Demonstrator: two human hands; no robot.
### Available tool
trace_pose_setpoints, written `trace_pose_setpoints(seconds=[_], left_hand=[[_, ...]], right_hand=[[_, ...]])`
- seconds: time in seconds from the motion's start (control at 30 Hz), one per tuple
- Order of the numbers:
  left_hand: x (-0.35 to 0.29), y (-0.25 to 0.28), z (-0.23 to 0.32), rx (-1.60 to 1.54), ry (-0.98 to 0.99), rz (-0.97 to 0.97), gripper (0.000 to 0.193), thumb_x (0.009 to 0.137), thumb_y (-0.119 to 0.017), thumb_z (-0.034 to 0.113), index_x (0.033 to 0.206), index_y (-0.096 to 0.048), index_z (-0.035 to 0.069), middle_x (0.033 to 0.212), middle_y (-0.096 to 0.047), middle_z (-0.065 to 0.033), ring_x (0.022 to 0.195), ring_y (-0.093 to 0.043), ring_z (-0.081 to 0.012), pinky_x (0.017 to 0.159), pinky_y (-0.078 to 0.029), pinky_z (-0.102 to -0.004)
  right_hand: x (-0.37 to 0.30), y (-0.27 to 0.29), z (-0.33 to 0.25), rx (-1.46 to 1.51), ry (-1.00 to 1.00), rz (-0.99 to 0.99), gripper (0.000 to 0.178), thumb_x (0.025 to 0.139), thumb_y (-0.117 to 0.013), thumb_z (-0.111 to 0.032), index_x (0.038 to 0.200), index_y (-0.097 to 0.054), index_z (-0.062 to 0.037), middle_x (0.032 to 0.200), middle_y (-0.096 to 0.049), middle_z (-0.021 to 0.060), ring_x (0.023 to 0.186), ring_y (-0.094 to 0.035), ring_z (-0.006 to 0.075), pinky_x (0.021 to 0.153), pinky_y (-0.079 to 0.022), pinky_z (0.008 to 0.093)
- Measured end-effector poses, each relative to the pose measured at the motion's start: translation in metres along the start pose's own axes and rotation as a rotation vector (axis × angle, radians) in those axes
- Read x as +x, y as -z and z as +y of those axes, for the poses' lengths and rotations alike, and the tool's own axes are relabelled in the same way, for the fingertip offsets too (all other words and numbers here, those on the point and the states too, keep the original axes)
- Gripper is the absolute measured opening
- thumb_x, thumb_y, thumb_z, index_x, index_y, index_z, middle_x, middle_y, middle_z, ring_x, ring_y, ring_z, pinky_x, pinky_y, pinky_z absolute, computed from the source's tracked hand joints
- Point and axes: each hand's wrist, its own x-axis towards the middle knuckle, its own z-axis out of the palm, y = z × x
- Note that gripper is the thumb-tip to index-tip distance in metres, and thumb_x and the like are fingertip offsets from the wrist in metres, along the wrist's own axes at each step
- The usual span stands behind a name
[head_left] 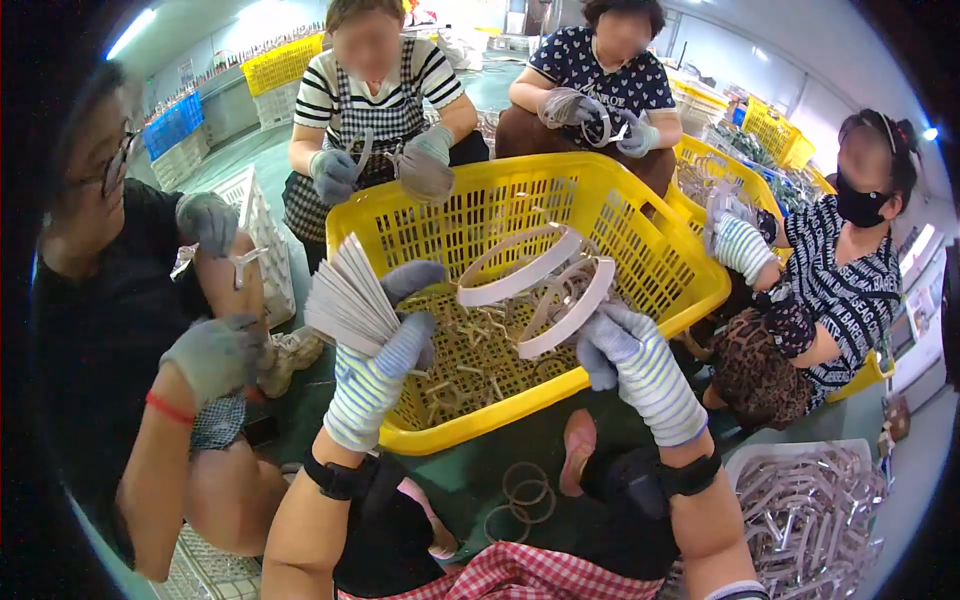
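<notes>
My left hand [375, 385], in a striped knit glove with grey fingers, grips a fanned bundle of pale flat strips [350, 300] above the basket's left side. Gloved the same way, my right hand [640, 365] has its fingers closed on the near side of a white ring-shaped band [572, 312]. A second white ring band [525, 275] overlaps it just to the left; what supports that one is unclear. Both hands are over a yellow plastic basket [480, 418], whose bottom holds scattered small metal-looking pieces [460, 385].
Several co-workers sit around the basket, their gloved hands [215, 355] handling similar pieces. A white crate of metallic pieces [810, 510] stands at lower right. Thin rings [527, 490] lie on the green floor between my feet. More yellow baskets [730, 170] stand at right.
</notes>
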Motion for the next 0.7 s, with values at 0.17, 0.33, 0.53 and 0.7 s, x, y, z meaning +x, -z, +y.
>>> trace_pose_setpoints(seconds=[0.17,0.33,0.53,0.7], left_hand=[[0.003,-0.004,-0.023,0.122,-0.178,-0.127,0.042,0.081,-0.06,0.004,0.122,-0.053,0.005,0.123,-0.053,-0.0057,0.079,-0.054,-0.0072,0.061,-0.045,-0.0208],[0.0,-0.011,-0.038,0.241,-0.26,-0.147,0.042,0.081,-0.058,0.004,0.122,-0.052,0.004,0.122,-0.054,-0.0066,0.085,-0.055,-0.0109,0.07,-0.047,-0.0247],[-0.007,-0.016,-0.037,0.318,-0.249,-0.18,0.044,0.082,-0.057,0.007,0.126,-0.051,0.006,0.118,-0.055,-0.0045,0.075,-0.054,-0.0073,0.068,-0.045,-0.0235],[-0.005,-0.014,-0.043,0.298,-0.274,-0.073,0.049,0.082,-0.056,0.006,0.13,-0.048,0.006,0.118,-0.054,-0.0028,0.069,-0.051,-0.0063,0.064,-0.045,-0.0212]], right_hand=[[-0.008,-0.005,-0.002,0.209,-0.167,-0.161,0.03,0.09,-0.059,-0.038,0.076,-0.059,-0.0105,0.059,-0.049,-0.0031,0.046,-0.04,0.0056,0.044,-0.031,0.021],[-0.01,-0.016,0.007,0.668,-0.31,-0.207,0.03,0.089,-0.06,-0.039,0.089,-0.06,-0.0082,0.06,-0.044,-0.0048,0.046,-0.036,0.0052,0.046,-0.031,0.0213],[-0.012,-0.025,0.014,0.624,-0.27,-0.187,0.027,0.09,-0.06,-0.032,0.095,-0.058,-0.0062,0.063,-0.046,-0.0044,0.047,-0.037,0.0052,0.047,-0.032,0.0214],[-0.012,-0.025,0.018,0.55,-0.182,-0.111,0.028,0.089,-0.062,-0.031,0.097,-0.058,-0.004,0.064,-0.049,-0.0033,0.047,-0.039,0.0059,0.045,-0.033,0.0219]])
